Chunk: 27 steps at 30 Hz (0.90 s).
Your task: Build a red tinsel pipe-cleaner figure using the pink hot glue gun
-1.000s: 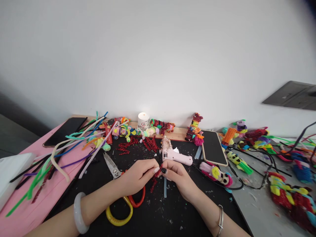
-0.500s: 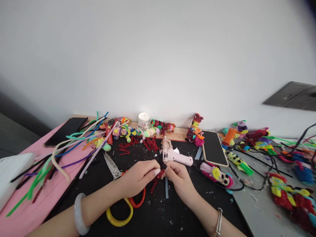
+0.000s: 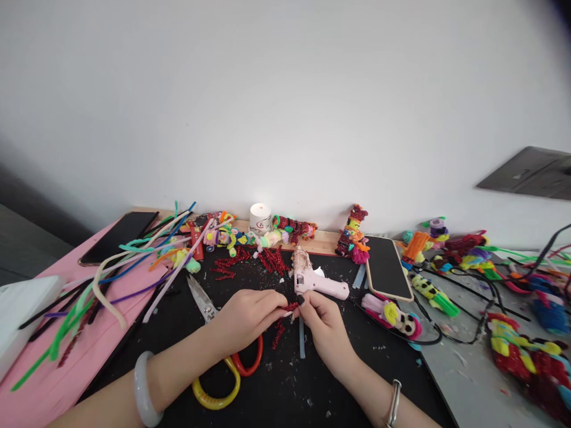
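Between the fingertips of both hands is a short piece of red tinsel pipe cleaner. My left hand pinches its left end, and my right hand pinches the right end. Another red tinsel piece lies on the black mat just below the fingers. A pink glue gun rests on its side right behind my right hand. The clear glue stick lies below the hands. Scissors with yellow and red handles are partly hidden under my left forearm.
Loose pipe cleaners spread over the pink surface at left. A paper cup and pipe-cleaner figures stand along the wall. Cut red pieces lie behind the hands. At right are a phone, several figures and black cables.
My hands have drawn slightly apart, and the red tinsel piece between the fingertips shows more now. My left fingers have shifted a little. Everything around has stayed put.
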Each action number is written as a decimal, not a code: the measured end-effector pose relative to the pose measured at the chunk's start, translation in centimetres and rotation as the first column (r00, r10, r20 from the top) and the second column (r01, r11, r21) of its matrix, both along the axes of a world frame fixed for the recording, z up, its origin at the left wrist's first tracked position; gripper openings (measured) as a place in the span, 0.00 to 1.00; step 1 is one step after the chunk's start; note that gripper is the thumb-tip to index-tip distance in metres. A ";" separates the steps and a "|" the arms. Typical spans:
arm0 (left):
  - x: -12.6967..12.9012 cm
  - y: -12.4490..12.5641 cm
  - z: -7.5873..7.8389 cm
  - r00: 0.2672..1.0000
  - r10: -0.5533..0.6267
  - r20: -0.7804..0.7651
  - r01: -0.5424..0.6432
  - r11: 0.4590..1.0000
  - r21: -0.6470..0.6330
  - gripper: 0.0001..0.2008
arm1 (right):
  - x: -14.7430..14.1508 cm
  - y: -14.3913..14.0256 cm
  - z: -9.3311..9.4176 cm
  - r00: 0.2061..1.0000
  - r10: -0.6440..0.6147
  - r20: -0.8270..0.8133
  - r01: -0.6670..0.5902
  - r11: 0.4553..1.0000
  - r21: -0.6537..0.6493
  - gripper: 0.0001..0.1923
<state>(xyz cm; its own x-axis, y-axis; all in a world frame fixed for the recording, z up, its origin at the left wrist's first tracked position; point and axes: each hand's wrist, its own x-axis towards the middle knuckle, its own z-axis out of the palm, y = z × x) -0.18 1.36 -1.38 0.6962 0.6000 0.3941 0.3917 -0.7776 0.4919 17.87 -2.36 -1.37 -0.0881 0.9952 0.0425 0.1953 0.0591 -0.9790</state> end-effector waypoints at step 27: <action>-0.7 0.8 -0.2 0.995 -0.081 0.049 0.068 0.970 0.235 0.12 | 0.0 -0.2 -0.4 0.998 0.044 -0.041 -0.046 0.998 -0.044 0.16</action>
<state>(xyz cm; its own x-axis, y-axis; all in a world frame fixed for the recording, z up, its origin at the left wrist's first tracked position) -0.83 2.19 -1.57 0.7075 0.4341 0.5577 0.3046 -0.8994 0.3136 17.86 -2.51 -1.78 -0.1320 0.9913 0.0019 0.1545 0.0225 -0.9877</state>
